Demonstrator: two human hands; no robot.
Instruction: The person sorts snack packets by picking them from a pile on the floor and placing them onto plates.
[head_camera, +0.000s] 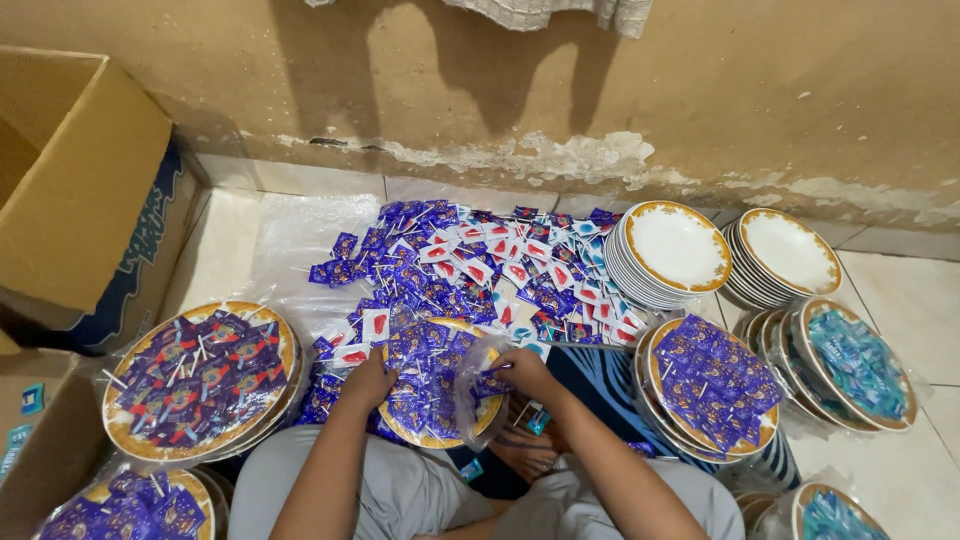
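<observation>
Head view: white tiled floor (905, 300) meets peeling wall (560, 90).

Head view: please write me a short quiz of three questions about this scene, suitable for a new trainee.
1. True or false: both hands work over the middle plate, which is covered with purple packets.
2. What does the right hand touch? A) a cardboard box B) a clear plastic bag C) an empty plate
3. Fill in: the two stacks of empty plates stand near the ____.

Key
1. True. The left hand rests on the plate's left side and the right hand on its right side.
2. B. Its grip is on the clear plastic bag, with a purple packet at the fingertips.
3. Wall.
</observation>
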